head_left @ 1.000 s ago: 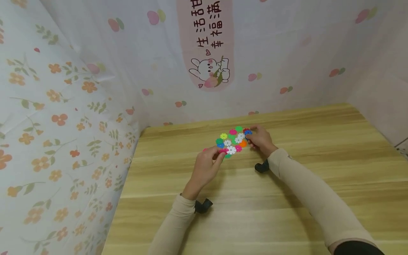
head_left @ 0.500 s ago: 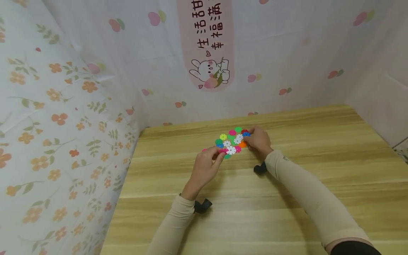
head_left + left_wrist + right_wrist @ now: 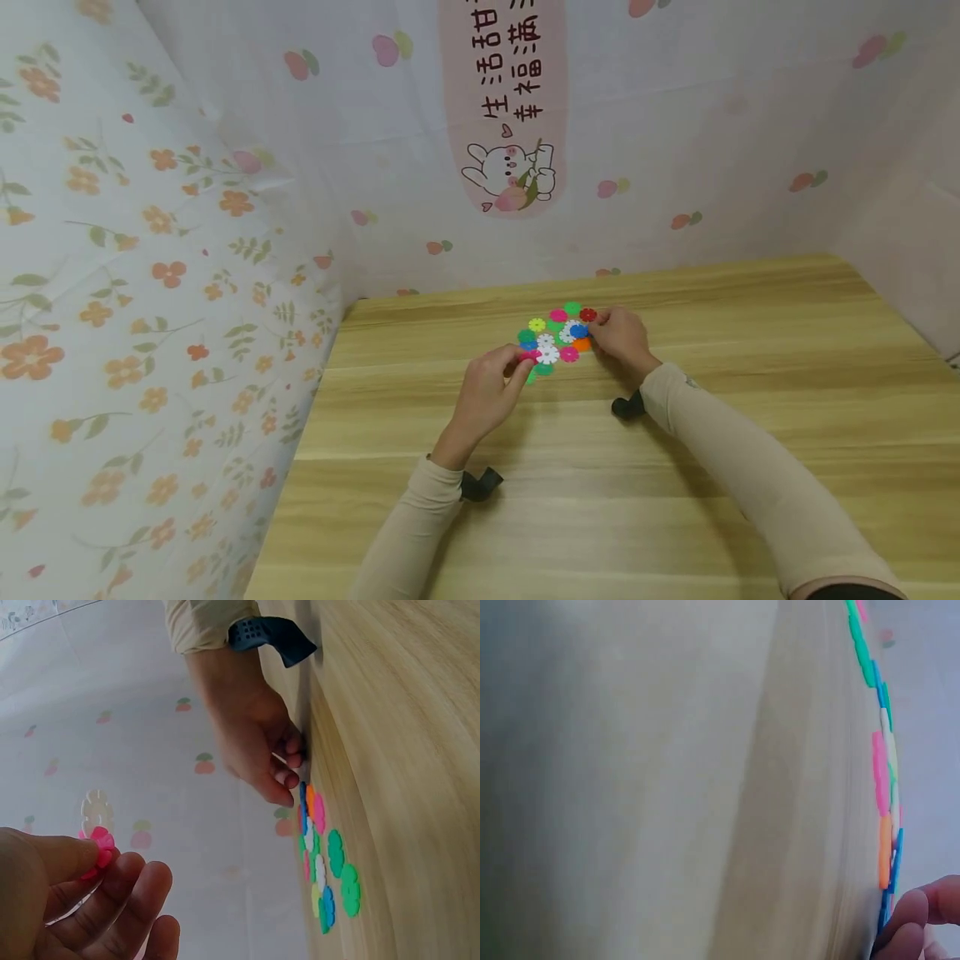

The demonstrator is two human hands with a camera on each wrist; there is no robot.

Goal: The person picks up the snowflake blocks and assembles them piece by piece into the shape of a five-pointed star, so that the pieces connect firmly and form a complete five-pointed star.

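Observation:
My left hand [image 3: 489,393] pinches a pink snowflake disc [image 3: 100,847] between thumb and fingers, held above the table. A white snowflake disc [image 3: 97,810] is joined to the pink one and stands out beyond it. My right hand [image 3: 626,340] is at the right end of the spread of discs. Its fingertips pinch the edge of a blue snowflake disc [image 3: 578,332], which overlaps a white disc and an orange disc [image 3: 582,344]. A red disc [image 3: 588,315] lies just behind it. In the right wrist view only fingertips [image 3: 907,922] show, by the blue disc's edge.
Several flat discs lie close together on the wooden table [image 3: 555,500], among them a yellow disc [image 3: 537,324], a pink disc [image 3: 570,354] and a green disc [image 3: 350,889]. A printed curtain [image 3: 637,125] hangs behind the table's far edge. Another patterned cloth [image 3: 172,333] hangs on the left.
My right hand has brought the blue disc nearer and slightly left, off the red disc and over the white and orange ones. The left hand keeps its hold. The head view has shifted slightly.

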